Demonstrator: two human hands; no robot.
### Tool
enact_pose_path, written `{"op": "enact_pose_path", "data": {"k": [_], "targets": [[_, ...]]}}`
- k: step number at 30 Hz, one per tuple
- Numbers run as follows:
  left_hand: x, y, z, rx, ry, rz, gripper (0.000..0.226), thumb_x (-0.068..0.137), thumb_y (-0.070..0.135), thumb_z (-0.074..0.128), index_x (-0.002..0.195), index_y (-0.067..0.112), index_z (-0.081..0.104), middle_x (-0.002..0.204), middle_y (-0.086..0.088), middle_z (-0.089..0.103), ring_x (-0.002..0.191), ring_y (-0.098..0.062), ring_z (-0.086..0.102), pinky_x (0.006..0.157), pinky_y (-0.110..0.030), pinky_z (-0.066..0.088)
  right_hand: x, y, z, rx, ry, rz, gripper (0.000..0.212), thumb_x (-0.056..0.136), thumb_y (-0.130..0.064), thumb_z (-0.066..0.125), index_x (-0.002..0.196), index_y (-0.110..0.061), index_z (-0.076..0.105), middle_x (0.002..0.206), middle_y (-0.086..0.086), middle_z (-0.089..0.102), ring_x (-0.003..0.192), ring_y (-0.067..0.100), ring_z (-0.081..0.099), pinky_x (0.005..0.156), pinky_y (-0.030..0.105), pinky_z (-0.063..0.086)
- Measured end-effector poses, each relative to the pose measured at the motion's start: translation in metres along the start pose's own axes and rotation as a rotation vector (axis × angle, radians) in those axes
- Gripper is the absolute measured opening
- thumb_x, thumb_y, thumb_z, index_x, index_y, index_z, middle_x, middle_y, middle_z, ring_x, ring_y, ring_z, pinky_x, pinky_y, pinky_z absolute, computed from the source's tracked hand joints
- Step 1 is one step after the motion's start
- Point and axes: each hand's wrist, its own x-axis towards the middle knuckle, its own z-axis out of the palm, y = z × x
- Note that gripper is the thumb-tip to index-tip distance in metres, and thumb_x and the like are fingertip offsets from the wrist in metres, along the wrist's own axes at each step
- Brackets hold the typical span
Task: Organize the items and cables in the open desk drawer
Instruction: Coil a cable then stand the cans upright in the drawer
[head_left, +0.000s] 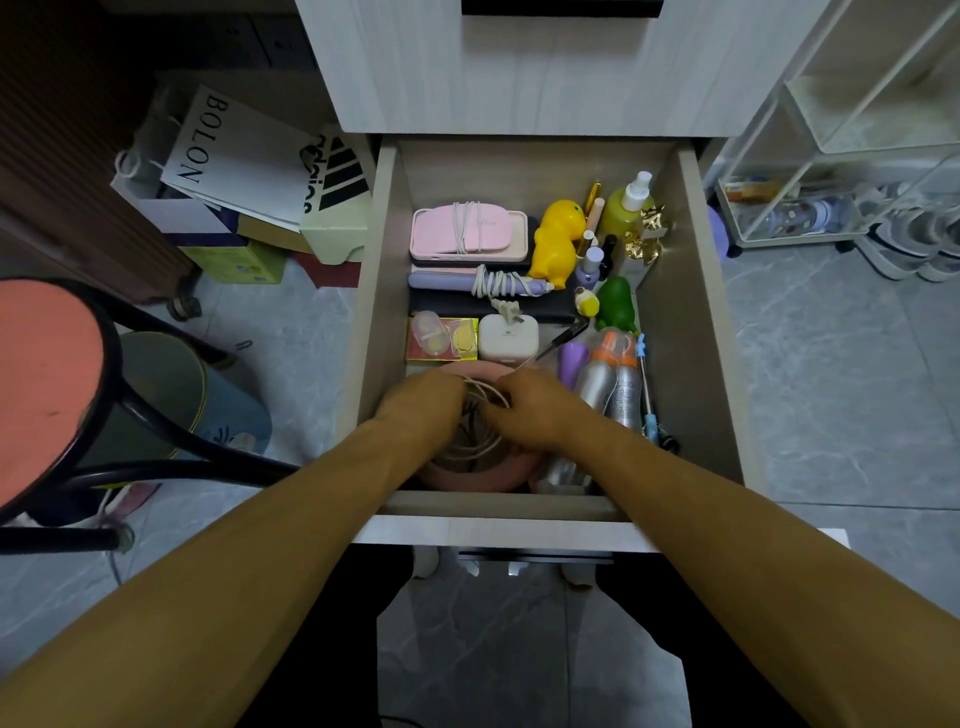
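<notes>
The open drawer (691, 322) holds many small items. At its front a round pink bowl (470, 480) contains tangled white and dark cables (480, 447). My left hand (423, 402) and my right hand (530, 408) are both over the bowl, fingers curled round a white cable (488, 391) stretched between them. Behind lie a pink case wrapped in white cord (467, 234), a purple device with a coiled cable (483, 282) and a white charger box (508, 338).
A yellow duck (558, 241), green toy (617, 306), spray bottle (628, 208), nail polish bottles, two silver cans (613, 387) and a black pen (563, 340) fill the right side. A stool with an orange seat (47, 384) stands left. Bags and boxes sit beside the cabinet.
</notes>
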Motion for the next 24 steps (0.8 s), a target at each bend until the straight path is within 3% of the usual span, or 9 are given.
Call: {"op": "enact_pose_path", "data": {"k": [2, 4, 8, 12, 18, 20, 24], "targets": [[0.0, -0.001, -0.002, -0.053, 0.036, -0.005, 0.022, 0.092, 0.004, 0.052, 0.108, 0.009, 0.068, 0.11, -0.013, 0.066, 0.096, -0.03, 0.064, 0.084, -0.038, 0.053, 0.0, -0.001, 0.0, 0.008, -0.036, -0.037, 0.036, 0.087, -0.01, 0.059, 0.123, -0.016, 0.064, 0.108, 0.002, 0.067, 0.096, 0.01, 0.055, 0.082, 0.019, 0.036], [-0.002, 0.001, -0.005, -0.1, 0.049, 0.007, 0.021, 0.09, 0.001, 0.054, 0.104, 0.008, 0.067, 0.108, -0.013, 0.066, 0.094, -0.031, 0.062, 0.077, -0.034, 0.049, 0.003, 0.001, 0.0, 0.019, -0.043, -0.01, 0.036, 0.087, -0.008, 0.059, 0.122, -0.012, 0.064, 0.118, 0.011, 0.066, 0.108, 0.023, 0.058, 0.083, 0.021, 0.036], [-0.008, 0.005, -0.01, -0.161, 0.018, 0.019, 0.018, 0.086, 0.0, 0.058, 0.1, 0.008, 0.067, 0.105, -0.013, 0.064, 0.095, -0.03, 0.061, 0.071, -0.029, 0.042, 0.013, 0.005, 0.005, -0.047, -0.063, 0.086, 0.026, 0.089, -0.012, 0.059, 0.113, -0.007, 0.067, 0.112, 0.016, 0.067, 0.105, 0.029, 0.06, 0.08, 0.024, 0.04], [-0.015, 0.001, -0.015, -0.348, 0.178, -0.037, 0.013, 0.081, 0.001, 0.061, 0.087, 0.009, 0.069, 0.091, -0.01, 0.068, 0.087, -0.026, 0.063, 0.076, -0.032, 0.051, 0.023, 0.014, 0.014, -0.221, -0.063, 0.159, 0.043, 0.084, -0.015, 0.055, 0.127, -0.016, 0.059, 0.119, 0.012, 0.065, 0.108, 0.029, 0.06, 0.092, 0.037, 0.051], [-0.036, 0.002, -0.021, -0.349, 0.217, -0.101, 0.003, 0.086, 0.009, 0.062, 0.084, 0.009, 0.064, 0.084, -0.007, 0.064, 0.079, -0.025, 0.062, 0.076, -0.035, 0.054, 0.027, 0.016, 0.016, -0.318, -0.097, 0.205, 0.04, 0.087, -0.02, 0.052, 0.126, -0.018, 0.059, 0.124, 0.01, 0.062, 0.11, 0.028, 0.06, 0.095, 0.04, 0.05], [-0.04, 0.003, -0.023, -0.345, 0.235, -0.138, 0.019, 0.087, 0.008, 0.061, 0.07, 0.015, 0.054, 0.071, -0.003, 0.056, 0.069, -0.021, 0.058, 0.067, -0.031, 0.048, 0.031, 0.022, 0.02, -0.314, -0.112, 0.211, 0.042, 0.085, -0.019, 0.05, 0.126, -0.018, 0.059, 0.124, 0.01, 0.062, 0.109, 0.029, 0.059, 0.094, 0.041, 0.051], [-0.044, 0.002, -0.032, -0.676, 0.277, -0.242, 0.009, 0.087, 0.005, 0.059, 0.081, 0.006, 0.065, 0.073, -0.012, 0.068, 0.07, -0.026, 0.067, 0.068, -0.036, 0.058, 0.017, 0.01, 0.011, -0.354, -0.127, 0.248, 0.033, 0.091, -0.016, 0.047, 0.121, -0.009, 0.057, 0.122, 0.014, 0.059, 0.114, 0.031, 0.054, 0.09, 0.036, 0.049]]}}
